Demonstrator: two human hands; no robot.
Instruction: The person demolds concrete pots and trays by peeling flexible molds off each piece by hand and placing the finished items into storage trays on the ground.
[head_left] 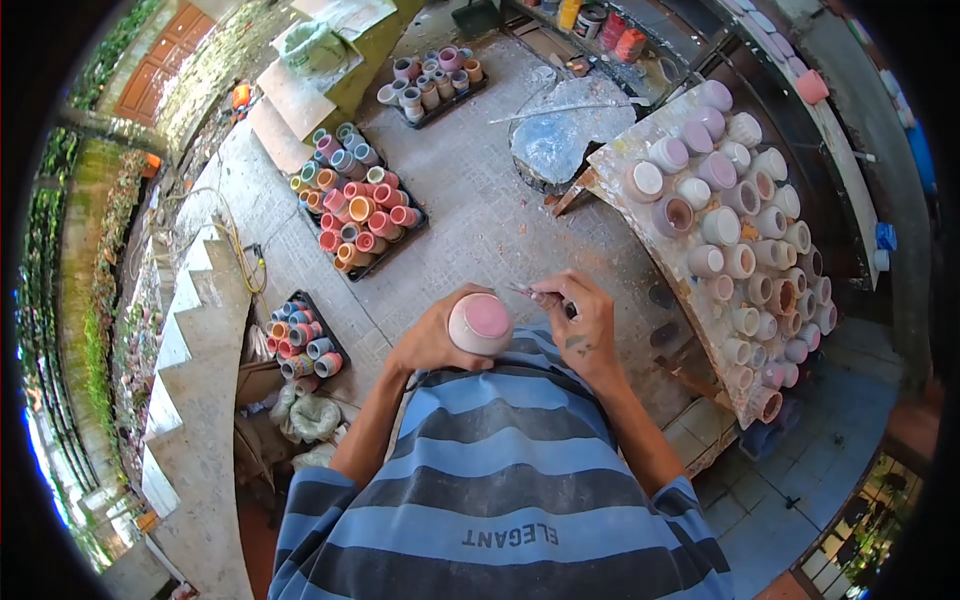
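Note:
In front of my chest, my left hand (428, 335) is wrapped round a rounded pot (482, 322). The pot is whitish with a flat pink disc facing up; I cannot tell whether this is its base or mouth. To its right, my right hand (585, 325) pinches a thin tool (522, 290), its narrow tip pointing left toward the pot and apart from it. A dark end of it seems to show between my curled fingers. Its exact kind is too small to make out. Grey-green smears mark the back of this hand.
On my right, a slanting board (655, 235) bears many pale pots. Black trays of coloured pots (360, 208) stand on the floor ahead and left. A paint-spattered round surface (575, 130) lies ahead. Left is a stepped wall (195, 370), with plastic bags (305, 412) beside it.

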